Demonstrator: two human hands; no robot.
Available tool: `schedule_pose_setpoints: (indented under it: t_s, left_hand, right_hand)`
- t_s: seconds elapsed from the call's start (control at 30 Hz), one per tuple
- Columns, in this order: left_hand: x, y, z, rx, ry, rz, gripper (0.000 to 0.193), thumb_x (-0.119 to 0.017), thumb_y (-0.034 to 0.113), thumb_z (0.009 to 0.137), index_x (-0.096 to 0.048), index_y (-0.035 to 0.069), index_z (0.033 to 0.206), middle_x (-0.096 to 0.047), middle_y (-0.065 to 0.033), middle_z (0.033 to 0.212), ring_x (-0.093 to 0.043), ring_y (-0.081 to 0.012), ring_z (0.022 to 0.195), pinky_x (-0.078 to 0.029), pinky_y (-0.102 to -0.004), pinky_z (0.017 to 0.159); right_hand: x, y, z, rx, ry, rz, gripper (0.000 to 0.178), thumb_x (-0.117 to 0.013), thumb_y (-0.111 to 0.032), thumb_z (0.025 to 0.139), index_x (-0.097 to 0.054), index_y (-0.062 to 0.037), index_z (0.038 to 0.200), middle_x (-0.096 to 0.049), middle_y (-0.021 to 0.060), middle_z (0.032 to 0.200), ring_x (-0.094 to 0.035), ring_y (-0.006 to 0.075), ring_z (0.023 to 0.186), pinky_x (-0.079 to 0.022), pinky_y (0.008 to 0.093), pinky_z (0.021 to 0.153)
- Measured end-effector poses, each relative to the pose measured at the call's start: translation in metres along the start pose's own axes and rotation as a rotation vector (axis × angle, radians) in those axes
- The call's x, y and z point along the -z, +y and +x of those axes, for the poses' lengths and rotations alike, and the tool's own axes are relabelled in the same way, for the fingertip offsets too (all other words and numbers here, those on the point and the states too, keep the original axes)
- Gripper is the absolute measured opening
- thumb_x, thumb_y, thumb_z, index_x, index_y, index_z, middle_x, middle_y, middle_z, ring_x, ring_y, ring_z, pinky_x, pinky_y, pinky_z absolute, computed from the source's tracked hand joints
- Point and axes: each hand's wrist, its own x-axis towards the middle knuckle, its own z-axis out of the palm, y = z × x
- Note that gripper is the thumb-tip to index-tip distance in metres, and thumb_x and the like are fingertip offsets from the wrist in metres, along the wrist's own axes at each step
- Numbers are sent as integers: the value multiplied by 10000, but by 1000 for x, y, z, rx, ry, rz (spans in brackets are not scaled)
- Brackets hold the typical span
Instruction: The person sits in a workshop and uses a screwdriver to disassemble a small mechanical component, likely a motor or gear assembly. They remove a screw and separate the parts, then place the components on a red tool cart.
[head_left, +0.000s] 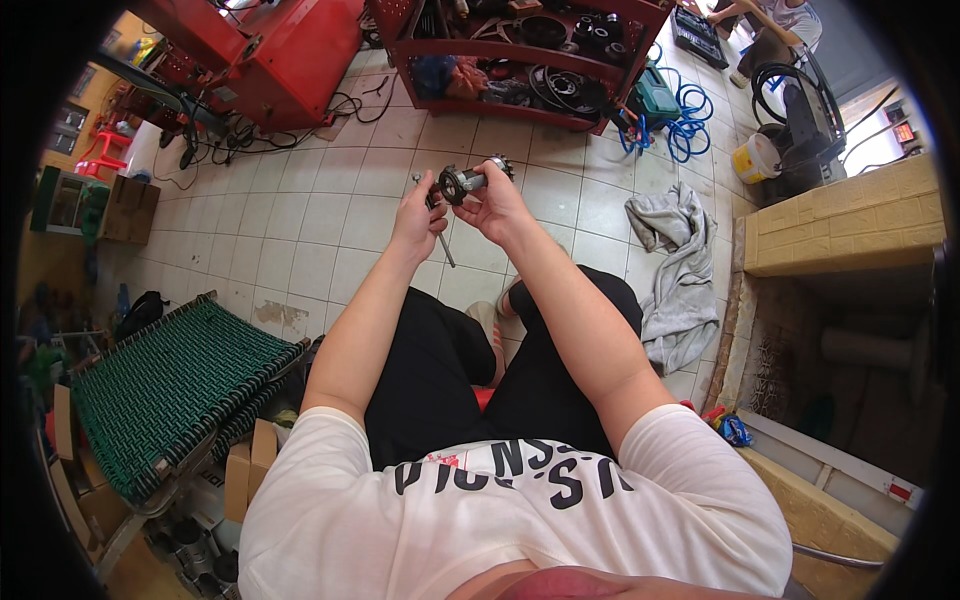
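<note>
Out past the knees [610,298], the left hand [411,218] is wrapped around a thin metal tool [447,251], its middle hidden; the right hand [496,208] grips a cylindrical metal part [464,184] just beside, and whether the left one touches it too is unclear. Farther off, a red shelf unit [505,112] runs out of view.

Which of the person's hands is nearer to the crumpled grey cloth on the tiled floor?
Right. The right hand is to the left of the crumpled grey cloth, apart from it; the left hand is on the same side, but farther away.
</note>
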Motion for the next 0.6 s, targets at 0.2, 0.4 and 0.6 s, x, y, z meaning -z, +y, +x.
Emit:
schedule_pose_setpoints:
  t_s: [0.2,0.4,0.6]
  left_hand:
    - [0,1,0,7,7,-3,322,-584,422,1021,-501,144,882,-461,48,770,-338,-36,525,-225,-206,427]
    - [-4,2,-3,23,30,16,316,-588,419,1018,-513,142,887,-470,45,767,-337,-36,521,-226,-201,424]
    - [-2,5,-6,56,-50,-120,287,-596,396,1011,-540,140,893,-518,43,770,-377,-34,533,-258,-198,430]
  right_hand:
    - [0,0,0,-2,-7,10,180,-561,-298,919,-530,-133,984,-673,75,945,-658,222,825,-536,379,798]
    - [2,1,1,-7,-41,16,193,-509,-293,943,-523,-112,1008,-707,113,995,-709,251,843,-533,380,816]
    - [0,-4,-4,-6,-70,32,229,-504,-317,945,-546,-104,1018,-717,85,930,-708,212,834,-526,381,830]
